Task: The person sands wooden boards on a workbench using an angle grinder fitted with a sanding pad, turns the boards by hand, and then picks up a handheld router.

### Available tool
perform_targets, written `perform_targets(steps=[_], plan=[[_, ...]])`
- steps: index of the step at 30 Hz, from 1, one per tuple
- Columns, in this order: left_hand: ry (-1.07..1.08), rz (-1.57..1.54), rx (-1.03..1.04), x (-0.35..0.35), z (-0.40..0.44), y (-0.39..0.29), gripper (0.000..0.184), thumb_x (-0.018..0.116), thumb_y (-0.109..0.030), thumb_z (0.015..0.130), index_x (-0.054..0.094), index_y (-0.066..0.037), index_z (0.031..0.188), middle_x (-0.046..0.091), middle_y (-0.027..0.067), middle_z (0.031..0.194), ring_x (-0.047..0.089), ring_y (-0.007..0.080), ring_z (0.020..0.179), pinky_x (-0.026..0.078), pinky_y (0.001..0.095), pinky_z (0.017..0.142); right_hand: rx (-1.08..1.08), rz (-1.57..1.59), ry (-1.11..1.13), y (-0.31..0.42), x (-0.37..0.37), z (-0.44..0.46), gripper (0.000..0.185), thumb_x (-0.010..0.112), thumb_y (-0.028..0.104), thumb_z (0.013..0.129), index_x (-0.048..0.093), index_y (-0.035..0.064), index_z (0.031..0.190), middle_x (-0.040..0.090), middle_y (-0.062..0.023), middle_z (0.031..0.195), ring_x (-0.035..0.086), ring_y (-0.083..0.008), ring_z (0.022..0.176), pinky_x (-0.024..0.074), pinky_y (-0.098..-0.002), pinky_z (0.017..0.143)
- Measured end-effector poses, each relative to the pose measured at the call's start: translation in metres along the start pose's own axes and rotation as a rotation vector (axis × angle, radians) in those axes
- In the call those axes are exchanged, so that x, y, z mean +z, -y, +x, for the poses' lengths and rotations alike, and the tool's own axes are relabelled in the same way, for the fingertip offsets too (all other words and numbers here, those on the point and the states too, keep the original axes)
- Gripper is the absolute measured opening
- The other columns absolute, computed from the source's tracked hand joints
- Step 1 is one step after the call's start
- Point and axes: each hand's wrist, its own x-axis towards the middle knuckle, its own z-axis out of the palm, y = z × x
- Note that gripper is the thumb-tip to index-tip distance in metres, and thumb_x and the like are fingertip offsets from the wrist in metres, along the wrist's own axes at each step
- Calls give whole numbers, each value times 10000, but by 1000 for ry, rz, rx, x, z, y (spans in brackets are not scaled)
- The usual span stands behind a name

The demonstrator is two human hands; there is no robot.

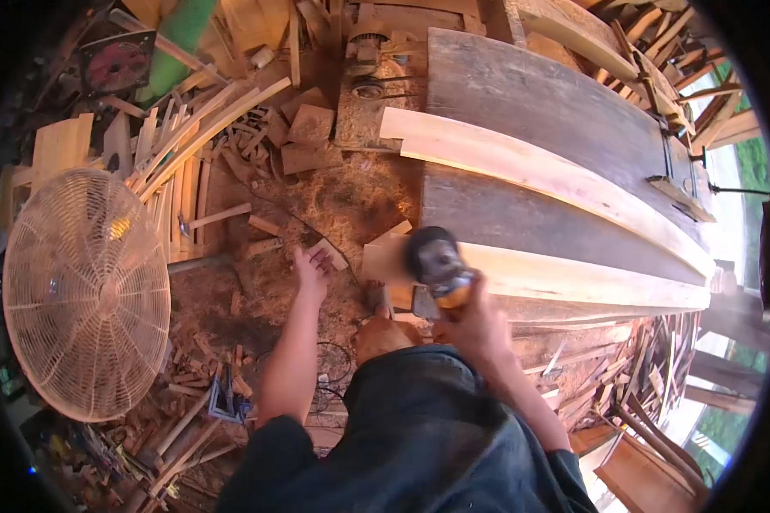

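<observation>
My right hand (477, 329) is wrapped round the yellow body of an angle grinder (447, 278), whose round black head is blurred. The grinder is over the left end of a long pale plank (565, 275); whether its disc touches the wood I cannot tell. My left hand (314, 272) hangs above the sawdust floor with its fingers apart, and nothing shows in its grasp. Just beyond those fingers lies a small wood offcut (329, 254). A second, wider plank (539, 171) lies farther up on the dark workbench top (522, 94).
A large round fan (103, 291) stands at the left. Wood strips (201, 128) lean behind it, and offcuts (308, 128) lie heaped on the floor. A cord (295, 218) crosses the sawdust. A clamp (680, 184) sits at the bench's right end. Scrap sticks (624, 372) lie below it.
</observation>
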Motion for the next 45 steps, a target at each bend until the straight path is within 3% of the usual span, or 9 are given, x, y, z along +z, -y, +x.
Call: perform_targets(steps=[5, 14, 17, 23, 31, 39, 42, 43, 45], plan=[[14, -57, -3, 9, 4, -14, 649, 371, -659, 1048, 618, -82, 1213, 671, 53, 1142, 651, 203, 971, 505, 336, 781, -219, -65, -27, 47, 28, 14, 696, 782, 341, 840, 376, 74, 1338, 673, -293, 1060, 683, -524, 952, 559, -599, 830], [216, 663, 331, 122, -71, 5, 494, 573, -501, 1042, 703, -25, 1033, 697, 66, 971, 644, 162, 897, 493, 339, 787, 156, -10, -182, -57, -42, 2, 723, 782, 321, 824, 370, 76, 1366, 696, -279, 1062, 693, -499, 957, 558, -576, 815], [95, 952, 461, 137, -78, 16, 525, 588, -465, 1036, 725, 39, 983, 718, 105, 938, 667, 205, 883, 510, 335, 784, 205, 67, -352, -121, -69, -3, 707, 777, 322, 838, 369, 75, 1360, 705, -286, 1053, 689, -503, 969, 553, -575, 808], [186, 906, 610, 140, -83, 22, 461, 664, -386, 1025, 701, 48, 875, 684, 41, 812, 591, 112, 757, 486, 296, 702, 370, 164, -542, -227, -131, -17, 662, 774, 339, 851, 376, 65, 1303, 700, -314, 990, 668, -537, 965, 535, -581, 795], [192, 953, 603, 150, -94, 21, 425, 617, -368, 1053, 667, 25, 897, 668, 54, 822, 604, 135, 734, 507, 319, 672, 477, 223, -743, -409, -202, -15, 651, 758, 387, 844, 356, 61, 1239, 689, -335, 1020, 654, -546, 1001, 529, -588, 836], [89, 1097, 755, 139, -74, 22, 423, 638, -360, 1040, 669, 56, 968, 689, 133, 912, 645, 220, 802, 541, 373, 739, 703, 392, -976, -592, -303, -32, 714, 803, 405, 809, 443, -12, 1262, 702, -285, 1085, 706, -435, 1037, 562, -478, 870], [-205, 1361, 1723, 152, -77, 45, 312, 741, -175, 961, 658, 79, 1123, 639, 210, 1209, 631, 300, 1098, 538, 424, 936, 684, 519, -1436, -609, -281, -54, 652, 841, 356, 798, 540, -19, 1239, 681, -198, 1077, 684, -313, 990, 550, -410, 855], [37, 1138, 1856, 169, -78, 67, 266, 722, -127, 960, 658, 69, 1128, 626, 203, 1209, 606, 328, 1142, 500, 444, 997, 631, 632, -1570, -621, -261, -58, 632, 849, 381, 801, 599, -4, 1234, 688, -145, 1049, 681, -280, 948, 554, -406, 816], [755, 1077, 1424, 210, -128, 130, 300, 664, -121, 988, 611, 33, 1239, 587, 224, 1271, 566, 371, 1184, 470, 473, 1000, 373, 1221, -1633, -643, -207, -63, 457, 845, 328, 826, 668, 27, 1122, 676, -83, 1095, 658, -203, 937, 548, -346, 793]])
